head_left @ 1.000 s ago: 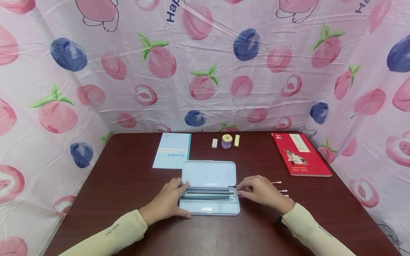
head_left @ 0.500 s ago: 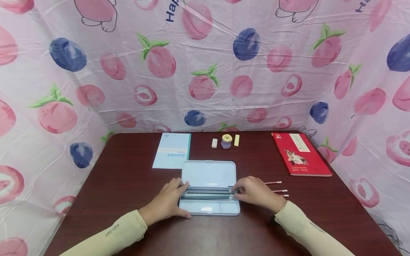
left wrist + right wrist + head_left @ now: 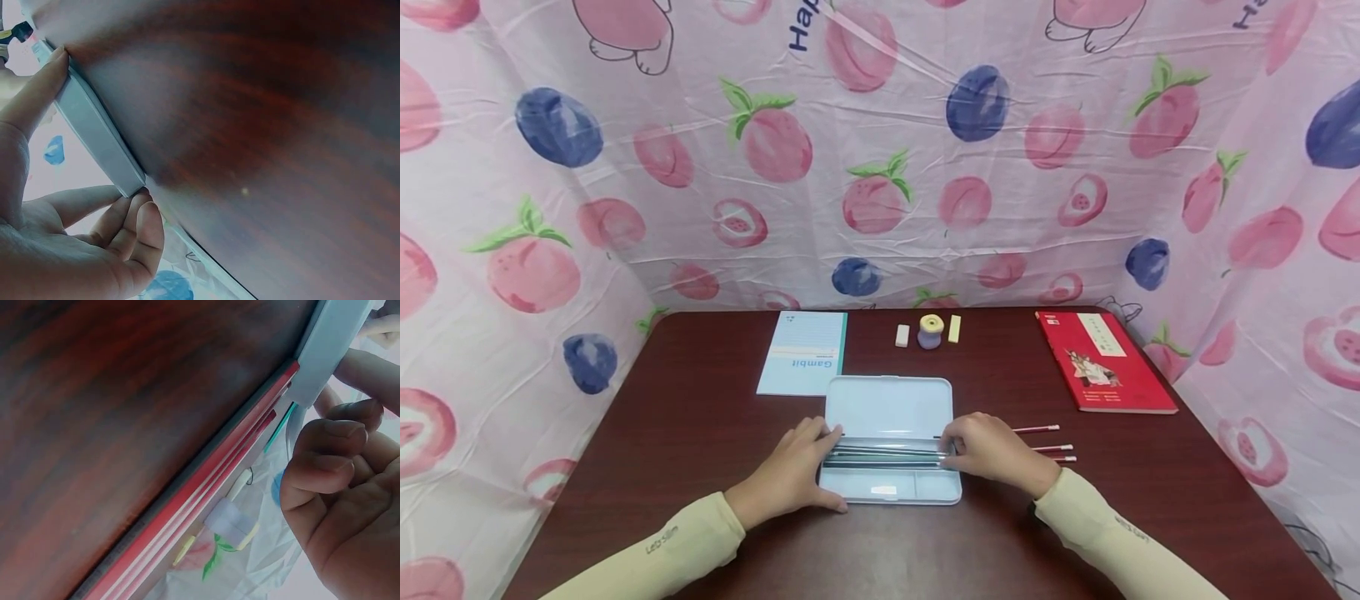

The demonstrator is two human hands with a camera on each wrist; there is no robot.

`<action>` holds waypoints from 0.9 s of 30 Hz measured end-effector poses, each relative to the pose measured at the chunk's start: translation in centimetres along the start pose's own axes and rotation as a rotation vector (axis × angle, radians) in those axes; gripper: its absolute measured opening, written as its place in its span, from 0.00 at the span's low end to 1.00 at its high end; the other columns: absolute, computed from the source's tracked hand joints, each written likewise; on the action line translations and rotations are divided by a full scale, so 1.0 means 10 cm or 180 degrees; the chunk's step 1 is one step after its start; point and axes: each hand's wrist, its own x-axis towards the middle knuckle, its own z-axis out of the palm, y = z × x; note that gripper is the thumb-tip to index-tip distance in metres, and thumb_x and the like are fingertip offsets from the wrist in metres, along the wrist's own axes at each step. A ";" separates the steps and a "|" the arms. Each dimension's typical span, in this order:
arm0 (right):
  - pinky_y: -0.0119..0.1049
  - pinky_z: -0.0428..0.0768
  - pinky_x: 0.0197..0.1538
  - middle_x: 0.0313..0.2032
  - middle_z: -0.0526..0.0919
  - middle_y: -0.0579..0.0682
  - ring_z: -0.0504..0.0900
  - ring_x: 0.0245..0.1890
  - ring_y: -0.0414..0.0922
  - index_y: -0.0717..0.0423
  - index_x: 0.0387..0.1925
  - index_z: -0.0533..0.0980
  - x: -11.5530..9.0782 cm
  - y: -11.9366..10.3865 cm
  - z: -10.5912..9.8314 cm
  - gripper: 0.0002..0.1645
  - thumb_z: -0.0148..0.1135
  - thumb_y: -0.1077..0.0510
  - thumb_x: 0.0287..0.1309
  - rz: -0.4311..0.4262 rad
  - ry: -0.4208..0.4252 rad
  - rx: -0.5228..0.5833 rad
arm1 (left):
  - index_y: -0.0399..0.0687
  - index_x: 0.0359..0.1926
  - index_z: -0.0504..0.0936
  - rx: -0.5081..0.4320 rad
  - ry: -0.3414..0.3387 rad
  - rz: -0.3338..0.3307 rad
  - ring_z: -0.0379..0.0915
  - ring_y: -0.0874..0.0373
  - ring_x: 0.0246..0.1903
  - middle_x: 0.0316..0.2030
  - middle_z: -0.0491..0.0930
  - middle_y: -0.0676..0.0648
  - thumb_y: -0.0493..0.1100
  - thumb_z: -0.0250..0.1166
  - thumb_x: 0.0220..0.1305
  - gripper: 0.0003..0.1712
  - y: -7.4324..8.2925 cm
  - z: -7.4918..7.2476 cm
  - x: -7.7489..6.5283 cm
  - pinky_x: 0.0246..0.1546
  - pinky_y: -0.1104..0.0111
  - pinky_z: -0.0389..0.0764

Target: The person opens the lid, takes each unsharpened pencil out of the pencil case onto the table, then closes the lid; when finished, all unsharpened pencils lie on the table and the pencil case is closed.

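- Currently, open pencil case [image 3: 889, 408] on the surface [image 3: 895, 554] is held at left end by left grip [image 3: 792, 468].
- Right grip [image 3: 996, 450] is curled over dark pencils [image 3: 880, 457] inside; pinch can't be told.

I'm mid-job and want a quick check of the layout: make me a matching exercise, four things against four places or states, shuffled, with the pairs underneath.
Things
1. pale blue rectangular pencil case
2. red paperback book
3. purple-and-yellow round container
4. three thin red pencils with white ends

Places or states
A. between a small white block and a small yellow block
B. loose on the table, partly hidden by the right hand
C. open, with the left hand at its left end
D. flat near the table's right edge

Pairs: 1-C, 2-D, 3-A, 4-B
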 end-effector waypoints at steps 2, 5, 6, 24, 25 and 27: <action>0.28 0.73 0.28 0.21 0.80 0.36 0.69 0.21 0.32 0.49 0.36 0.91 0.00 0.00 0.00 0.09 0.84 0.54 0.53 -0.0024 0.0010 -0.0039 | 0.34 0.73 0.75 -0.0003 -0.0002 0.0001 0.64 0.58 0.47 0.50 0.76 0.45 0.63 0.89 0.40 0.64 0.00 0.00 0.00 0.50 0.61 0.71; 0.28 0.74 0.29 0.23 0.83 0.37 0.70 0.22 0.32 0.49 0.37 0.91 -0.01 0.01 0.00 0.10 0.84 0.54 0.52 -0.0068 0.0043 -0.0087 | 0.34 0.73 0.74 -0.0014 -0.0012 -0.0005 0.64 0.58 0.48 0.50 0.76 0.46 0.63 0.89 0.40 0.64 0.00 0.00 0.00 0.50 0.61 0.71; 0.28 0.74 0.29 0.24 0.83 0.37 0.70 0.22 0.32 0.48 0.37 0.91 -0.01 0.01 0.00 0.10 0.84 0.54 0.52 -0.0083 0.0055 -0.0100 | 0.34 0.73 0.74 -0.0017 -0.0016 -0.0008 0.64 0.58 0.48 0.50 0.76 0.46 0.63 0.89 0.40 0.64 0.00 0.00 0.00 0.50 0.61 0.71; 0.29 0.82 0.36 0.31 0.91 0.42 0.77 0.26 0.30 0.49 0.36 0.92 -0.04 0.01 0.03 0.08 0.84 0.57 0.52 -0.0341 0.0256 -0.0288 | 0.35 0.74 0.74 -0.0017 -0.0015 -0.0012 0.64 0.58 0.48 0.52 0.76 0.45 0.64 0.89 0.40 0.65 -0.02 0.02 0.01 0.50 0.61 0.71; 0.30 0.84 0.37 0.32 0.91 0.42 0.79 0.28 0.30 0.49 0.36 0.92 -0.05 0.02 0.03 0.08 0.84 0.57 0.53 -0.0371 0.0278 -0.0323 | 0.35 0.74 0.74 -0.0012 -0.0014 -0.0013 0.64 0.58 0.48 0.52 0.76 0.45 0.64 0.89 0.40 0.65 -0.02 0.02 0.01 0.50 0.60 0.71; 0.31 0.85 0.39 0.33 0.92 0.42 0.81 0.29 0.31 0.50 0.37 0.92 -0.05 0.03 0.04 0.08 0.83 0.57 0.54 -0.0416 0.0317 -0.0369 | 0.35 0.74 0.74 -0.0011 -0.0013 -0.0012 0.64 0.58 0.48 0.52 0.76 0.45 0.64 0.89 0.40 0.65 -0.02 0.02 0.01 0.50 0.60 0.71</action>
